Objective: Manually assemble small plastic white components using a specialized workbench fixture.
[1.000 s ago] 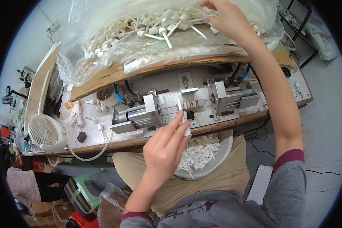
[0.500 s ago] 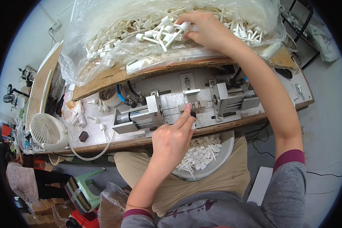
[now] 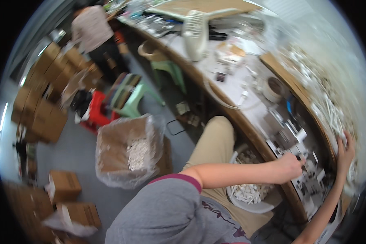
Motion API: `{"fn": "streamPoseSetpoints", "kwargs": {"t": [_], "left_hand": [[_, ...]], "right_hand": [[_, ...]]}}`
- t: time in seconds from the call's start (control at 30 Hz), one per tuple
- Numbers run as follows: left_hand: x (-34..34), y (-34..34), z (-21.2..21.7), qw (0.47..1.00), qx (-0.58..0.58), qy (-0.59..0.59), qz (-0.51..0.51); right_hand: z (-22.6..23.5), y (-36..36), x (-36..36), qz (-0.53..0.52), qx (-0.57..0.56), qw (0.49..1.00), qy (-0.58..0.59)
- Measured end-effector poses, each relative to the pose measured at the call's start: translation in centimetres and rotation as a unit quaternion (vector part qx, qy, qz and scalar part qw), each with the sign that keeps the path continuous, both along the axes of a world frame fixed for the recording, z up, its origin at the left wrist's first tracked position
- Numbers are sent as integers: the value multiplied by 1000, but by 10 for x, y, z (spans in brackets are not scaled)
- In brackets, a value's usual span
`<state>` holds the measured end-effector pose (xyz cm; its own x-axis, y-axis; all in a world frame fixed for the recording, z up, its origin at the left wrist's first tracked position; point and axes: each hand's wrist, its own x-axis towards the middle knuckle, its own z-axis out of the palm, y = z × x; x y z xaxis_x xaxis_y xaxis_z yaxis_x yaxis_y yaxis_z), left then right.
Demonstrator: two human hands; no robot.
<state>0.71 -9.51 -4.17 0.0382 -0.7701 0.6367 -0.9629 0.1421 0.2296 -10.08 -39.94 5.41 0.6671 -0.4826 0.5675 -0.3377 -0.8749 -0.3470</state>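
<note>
My left hand reaches over the bench's front edge to the small metal fixture. Its fingers are curled, with a fingertip at the fixture; whatever they hold is hidden and blurred. Farther right, my right hand is at the edge of a heap of white plastic capped stems in a clear bag. A white capped stem shows between its thumb and fingers. Metal clamp blocks flank the fixture. Between my legs a white basket contains several similar white pieces.
A cardboard shelf edge runs above the fixture. A tape roll, a white fan and a hose are along the bench. On the floor stand a bag-lined carton, green stool and brown boxes. Another person stands beyond.
The view has swung left, bringing the floor, cartons and the other person into sight. My left hand remains at the fixture, my right at the heap of stems.
</note>
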Motion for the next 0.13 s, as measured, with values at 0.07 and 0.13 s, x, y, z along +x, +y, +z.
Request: {"fn": "streamPoseSetpoints", "kwargs": {"t": [0.07,0.13], "left_hand": [[-1,16,12,998,66,2,-22],[-2,23,7,995,101,18,-16]], "right_hand": [[-10,-28,7,22,-6,1000,-4],[-13,-34,33,52,-8,999,-6]]}}
